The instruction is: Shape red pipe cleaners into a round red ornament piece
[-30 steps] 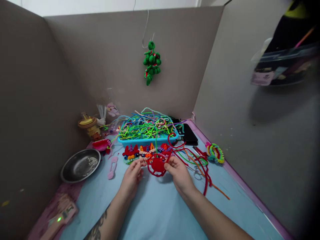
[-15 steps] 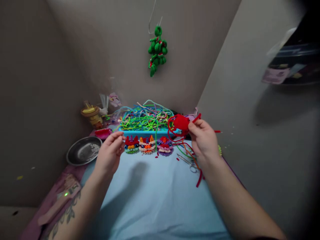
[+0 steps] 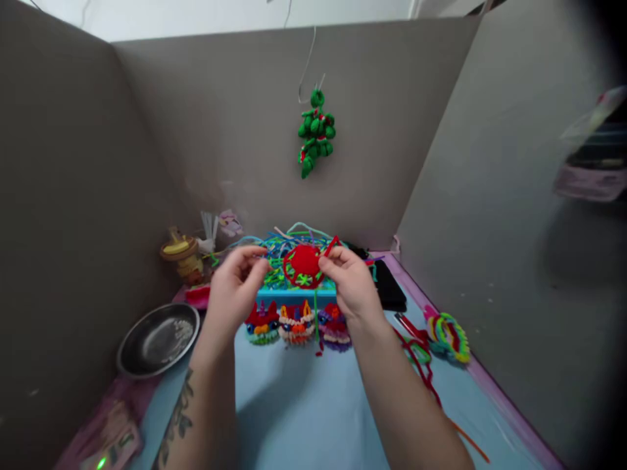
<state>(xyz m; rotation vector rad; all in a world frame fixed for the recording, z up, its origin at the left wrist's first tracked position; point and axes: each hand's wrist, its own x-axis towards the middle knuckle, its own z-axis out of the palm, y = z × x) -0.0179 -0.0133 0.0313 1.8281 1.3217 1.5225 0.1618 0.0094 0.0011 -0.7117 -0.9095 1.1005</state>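
My right hand (image 3: 353, 287) pinches the edge of a red round yarn piece (image 3: 304, 260) between thumb and fingers. A loop of red strand curves around the piece, and a short red end sticks up by the fingertips. To the left of it, my left hand (image 3: 238, 287) is raised with the fingers curled and a small gap between thumb and forefinger; I see nothing held there. Behind both hands stands a blue tray (image 3: 281, 299) heaped with colourful strands. Before it sit several small yarn faces, among them an orange-and-cream one (image 3: 296, 324).
A metal bowl (image 3: 157, 343) with small pale bits stands at left. Loose red strands (image 3: 424, 365) and a yellow-green yarn ring (image 3: 449, 339) lie at right. A green yarn ornament (image 3: 316, 134) hangs on the back wall. Grey walls enclose the blue-covered table (image 3: 298, 418).
My right hand has carried the red piece leftward to the middle, over the tray. My left hand has come nearer to it. The view has tilted up.
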